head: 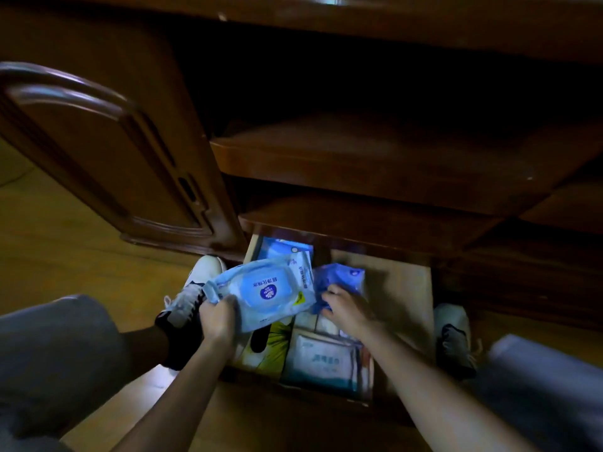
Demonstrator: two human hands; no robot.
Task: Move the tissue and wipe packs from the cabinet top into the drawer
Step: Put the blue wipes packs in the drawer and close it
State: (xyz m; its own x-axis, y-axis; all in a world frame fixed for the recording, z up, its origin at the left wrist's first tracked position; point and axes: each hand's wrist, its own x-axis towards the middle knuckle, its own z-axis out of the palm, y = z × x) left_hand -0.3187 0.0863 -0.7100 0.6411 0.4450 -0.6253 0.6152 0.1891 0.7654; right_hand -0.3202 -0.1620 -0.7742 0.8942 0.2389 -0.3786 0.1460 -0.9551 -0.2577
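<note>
The left hand (218, 316) gripped a pale blue wipe pack (261, 291) above the open drawer (408, 288). Just right of it, the right hand (342, 306) clutched a darker blue tissue pack (339, 278). Beneath both grips, more packs (321, 357) lay inside the drawer.

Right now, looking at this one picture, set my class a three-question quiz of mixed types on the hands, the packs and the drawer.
1. True or false: the left hand holds the flip-lid wipe pack above the open drawer.
2. Which hand is on the small dark blue pack? A) left B) right C) neither
3. Fill in: the cabinet door beside the shelves stands ____.

Key
1. True: it grips the pack's near edge.
2. B: the right hand grips that pack over the drawer's middle.
3. Open.
</note>
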